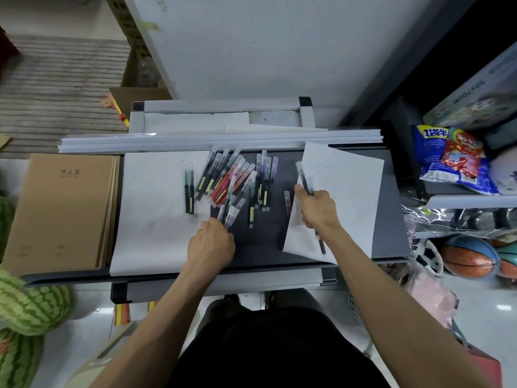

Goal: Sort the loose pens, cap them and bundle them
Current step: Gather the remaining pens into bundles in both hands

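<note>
- Left hand [211, 243] is curled up, fingers wrapped round a small bunch of pens [228, 215]. Their clear caps poke out past the knuckles, away from the person.
- Right hand [317, 208] has its fingers closed on a dark pen [303, 177], with the clear-capped end pointing up and away.
- The main pile of pens [229, 177] fans out just beyond the left hand, with reds in the middle and darker ones on the left side.
- Between the two hands there's a row of purple and green pens [264, 180], lying roughly parallel.
- Just left of the right hand sits one short clear piece [287, 201]. Can't tell if it's a cap or a stubby pen.
- Beyond and left of the left hand, two black pens [188, 189] lie side by side on a white sheet [151, 219].
- The right hand is over a second sheet [347, 191] that's skewed, and one more pen [321, 243] lies under the wrist.
- It's all on a dark grey tabletop [265, 236], with long white tubes [218, 140] along the far edge.
- Well left of the left hand is a stack of brown notebooks [61, 208], with watermelons [33, 306] nearer the person.
- Right of the right hand there's a shelf with snack bags [453, 158], and a basketball [470, 257] lower down.
- Room-wise there's a striped mat [61, 79] far left and a white panel [279, 46] straight ahead.
</note>
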A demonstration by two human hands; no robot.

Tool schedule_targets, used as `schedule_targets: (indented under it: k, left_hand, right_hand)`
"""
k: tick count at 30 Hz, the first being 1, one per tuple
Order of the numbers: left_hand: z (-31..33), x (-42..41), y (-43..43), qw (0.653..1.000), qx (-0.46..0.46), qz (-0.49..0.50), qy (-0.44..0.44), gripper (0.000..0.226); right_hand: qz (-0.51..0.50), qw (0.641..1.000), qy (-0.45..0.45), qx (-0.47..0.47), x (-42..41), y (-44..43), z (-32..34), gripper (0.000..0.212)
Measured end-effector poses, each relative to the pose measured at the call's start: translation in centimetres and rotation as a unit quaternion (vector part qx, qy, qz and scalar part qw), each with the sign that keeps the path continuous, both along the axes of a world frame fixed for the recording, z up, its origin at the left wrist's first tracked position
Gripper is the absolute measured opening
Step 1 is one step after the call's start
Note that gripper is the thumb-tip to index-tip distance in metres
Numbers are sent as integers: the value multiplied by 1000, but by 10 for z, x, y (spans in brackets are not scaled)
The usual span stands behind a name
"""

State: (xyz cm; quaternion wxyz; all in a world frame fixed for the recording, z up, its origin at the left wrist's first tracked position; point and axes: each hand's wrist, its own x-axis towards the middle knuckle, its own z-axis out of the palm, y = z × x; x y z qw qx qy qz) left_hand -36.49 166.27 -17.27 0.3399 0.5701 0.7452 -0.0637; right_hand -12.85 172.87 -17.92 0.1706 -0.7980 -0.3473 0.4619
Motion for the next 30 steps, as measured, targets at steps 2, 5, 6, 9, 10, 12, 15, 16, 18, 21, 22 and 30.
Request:
schedule_targets:
  k: [2,5,6,9,10,12,15,16,18,21,22,30]
  left_hand:
    - [-2,-1,0,1000,3,-3,-1,25]
    - [-3,-3,-1,1000,7,-4,-5,25]
    - [-3,-3,-1,1000,7,-5,-6,25]
    - [-5,-4,-3,1000,13,-14,-4,24]
    - [-5,-4,-3,1000,15,-17,-4,24]
    - [-6,-5,-3,1000,19,-21,-5,23]
    - [-8,-4,-4,999,31,-29,-3,21]
    - [-8,-4,-5,999,37,-29,-3,20]
    - [-10,-4,-8,998,51,-27,-6,18]
    - [-12,-4,-9,998,59,-21,-14,15]
    - [-12,-4,-10,998,59,-19,-14,14]
    - [-14,-3,-11,998,64,-17,-11,14]
  right_hand:
    - [23,1000,-16,-6,-3,0,-2,43]
    - [-33,998,56,-16,-7,0,-3,30]
    - [-63,993,102,-13,-7,-1,-3,26]
    - [-108,973,199,34,-7,-3,-3,21]
    - [-119,969,209,64,-7,-3,-2,21]
    - [-148,952,229,141,-5,-2,3,23]
    - [-171,923,229,256,-3,-2,13,33]
    - [-190,916,205,286,-3,-3,15,41]
    - [-251,898,141,332,-5,-2,17,58]
    - [-301,869,87,383,-10,0,9,61]
    - [-299,871,79,383,-12,0,3,58]
    - [-251,899,70,353,-27,-11,-33,57]
